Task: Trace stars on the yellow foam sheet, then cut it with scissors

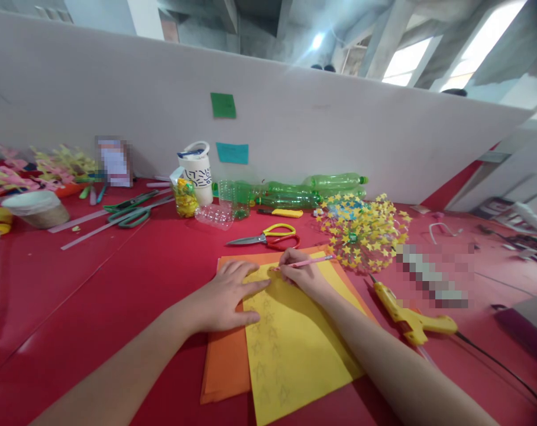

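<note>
A yellow paper sheet (295,343) with pencilled star outlines lies on top of an orange sheet (226,361) on the red table. My left hand (226,296) lies flat on the paper's left edge, fingers stretched out, pressing it down. My right hand (301,275) is closed round a pink pencil (310,261), whose tip touches the top of the yellow sheet.
Yellow-and-red scissors (268,236) lie just beyond the paper. A ball of yellow paper stars (361,234) sits to the right, green plastic bottles (295,192) behind. A yellow glue gun (406,316) lies at right. Green scissors (130,213), a cup (197,171) and a bowl (35,207) stand at left.
</note>
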`<state>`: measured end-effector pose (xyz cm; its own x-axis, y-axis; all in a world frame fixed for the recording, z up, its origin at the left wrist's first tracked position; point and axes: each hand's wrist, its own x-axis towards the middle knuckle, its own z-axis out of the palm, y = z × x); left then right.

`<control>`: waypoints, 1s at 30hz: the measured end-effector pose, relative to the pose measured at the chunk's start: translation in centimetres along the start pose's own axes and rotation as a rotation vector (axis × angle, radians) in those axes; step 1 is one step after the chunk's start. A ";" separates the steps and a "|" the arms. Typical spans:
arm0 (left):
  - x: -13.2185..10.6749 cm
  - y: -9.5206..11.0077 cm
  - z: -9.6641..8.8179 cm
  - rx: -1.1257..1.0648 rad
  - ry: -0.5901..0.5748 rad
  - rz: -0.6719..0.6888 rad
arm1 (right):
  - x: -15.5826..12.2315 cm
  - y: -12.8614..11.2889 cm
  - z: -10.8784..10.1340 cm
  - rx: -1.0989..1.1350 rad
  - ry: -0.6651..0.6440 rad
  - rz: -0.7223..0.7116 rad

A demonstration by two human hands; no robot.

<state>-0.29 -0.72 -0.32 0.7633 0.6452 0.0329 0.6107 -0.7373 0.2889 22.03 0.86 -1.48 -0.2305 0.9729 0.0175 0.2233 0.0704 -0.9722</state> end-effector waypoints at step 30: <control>0.0 0.0 0.2 -0.010 -0.036 -0.018 | 0.3 0.5 0.4 0.017 0.065 0.007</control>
<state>-0.28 -0.78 -0.48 0.7593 0.6507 -0.0070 0.6225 -0.7232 0.2990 21.72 1.10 -2.01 -0.1666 0.9857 0.0250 0.2086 0.0600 -0.9762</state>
